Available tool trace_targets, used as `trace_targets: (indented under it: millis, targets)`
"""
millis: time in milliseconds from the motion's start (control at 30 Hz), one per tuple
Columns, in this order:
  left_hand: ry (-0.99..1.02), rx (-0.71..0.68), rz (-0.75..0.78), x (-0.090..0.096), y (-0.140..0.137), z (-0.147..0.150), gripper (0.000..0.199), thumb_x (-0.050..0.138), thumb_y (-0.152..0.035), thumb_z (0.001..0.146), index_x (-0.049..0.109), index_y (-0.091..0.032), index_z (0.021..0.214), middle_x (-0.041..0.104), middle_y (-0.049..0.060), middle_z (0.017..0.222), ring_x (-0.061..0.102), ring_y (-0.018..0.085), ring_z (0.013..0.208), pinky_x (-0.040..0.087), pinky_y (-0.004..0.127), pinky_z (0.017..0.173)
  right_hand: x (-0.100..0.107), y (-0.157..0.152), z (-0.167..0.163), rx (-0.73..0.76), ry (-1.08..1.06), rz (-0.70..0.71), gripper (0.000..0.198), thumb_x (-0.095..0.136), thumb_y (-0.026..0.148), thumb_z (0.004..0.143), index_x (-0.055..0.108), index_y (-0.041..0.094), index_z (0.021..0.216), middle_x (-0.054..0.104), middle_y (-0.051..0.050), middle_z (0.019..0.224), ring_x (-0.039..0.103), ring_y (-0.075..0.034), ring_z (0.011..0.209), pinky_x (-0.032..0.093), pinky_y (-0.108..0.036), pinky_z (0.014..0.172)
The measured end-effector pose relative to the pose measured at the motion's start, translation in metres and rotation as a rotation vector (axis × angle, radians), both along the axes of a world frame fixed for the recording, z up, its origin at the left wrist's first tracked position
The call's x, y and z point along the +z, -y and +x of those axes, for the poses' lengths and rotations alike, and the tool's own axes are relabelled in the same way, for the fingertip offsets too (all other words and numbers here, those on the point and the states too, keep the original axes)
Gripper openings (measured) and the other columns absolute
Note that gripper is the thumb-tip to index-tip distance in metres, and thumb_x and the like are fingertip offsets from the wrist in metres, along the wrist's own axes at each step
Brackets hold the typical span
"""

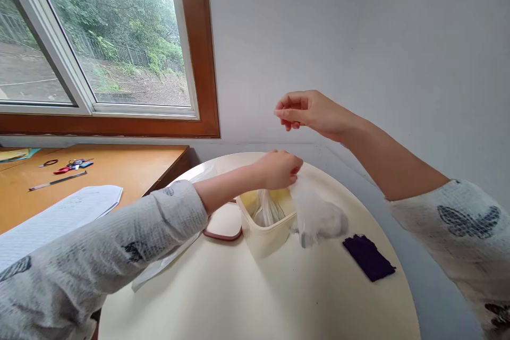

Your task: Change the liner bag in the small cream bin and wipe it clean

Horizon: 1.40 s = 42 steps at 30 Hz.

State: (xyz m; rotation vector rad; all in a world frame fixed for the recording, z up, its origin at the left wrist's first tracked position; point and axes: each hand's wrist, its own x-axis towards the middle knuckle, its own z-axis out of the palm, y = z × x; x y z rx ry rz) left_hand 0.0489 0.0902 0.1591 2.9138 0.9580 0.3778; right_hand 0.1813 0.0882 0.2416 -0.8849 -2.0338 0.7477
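Note:
My left hand [278, 169] is closed on the upper edge of a translucent plastic bag [314, 210], which hangs down to the tabletop. Below that wrist stands a cream plastic tub [268, 236] with clear, crumpled plastic [268, 210] inside. Raised above the table is my right hand [308, 110], its thumb and fingertips pinched together; anything between them is too small to make out. A lid-like, brown-rimmed flat piece [223, 222] lies left of the tub, partly under my left forearm. Folded dark purple cloth [368, 257] lies right of the bag.
The round cream table [255, 297] stands against the wall. More translucent plastic [165, 265] lies under my left forearm. On the wooden desk [131, 164] at left are written paper sheets [67, 218], a pen [58, 181], keys [75, 164] and a dark ring [50, 163]. A window is behind it.

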Motion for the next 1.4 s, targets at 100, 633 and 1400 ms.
trace_targets:
  millis: [100, 633, 1400]
  targets:
    - [0.269, 0.181, -0.055, 0.006, -0.009, -0.018, 0.017, 0.047, -0.025, 0.070, 0.042, -0.021, 0.054, 0.054, 0.002, 0.058, 0.053, 0.020, 0.060, 0.038, 0.031, 0.056, -0.005, 0.003, 0.022, -0.044, 0.079, -0.120, 0.025, 0.071, 0.038, 0.069, 0.058, 0.019, 0.058, 0.054, 0.000, 0.054, 0.051, -0.012, 0.051, 0.038, -0.029, 0.054]
    - [0.568, 0.156, -0.821, 0.033, 0.011, -0.063, 0.019, 0.064, -0.033, 0.068, 0.064, -0.015, 0.063, 0.065, 0.005, 0.070, 0.060, 0.014, 0.066, 0.049, 0.028, 0.070, -0.066, -0.008, 0.025, 0.296, 0.202, -0.129, 0.058, 0.073, 0.026, 0.064, 0.051, 0.030, 0.117, 0.058, -0.003, 0.116, 0.054, -0.022, 0.103, 0.048, -0.034, 0.082]
    - [0.397, 0.292, -0.619, 0.040, -0.009, -0.105, 0.032, 0.071, -0.043, 0.059, 0.067, -0.015, 0.073, 0.064, 0.001, 0.071, 0.059, 0.018, 0.071, 0.045, 0.026, 0.065, -0.076, 0.008, -0.024, 0.496, 0.269, -0.100, 0.062, 0.055, 0.037, 0.081, 0.028, 0.030, 0.136, 0.040, -0.002, 0.138, 0.038, -0.020, 0.125, 0.034, -0.037, 0.102]
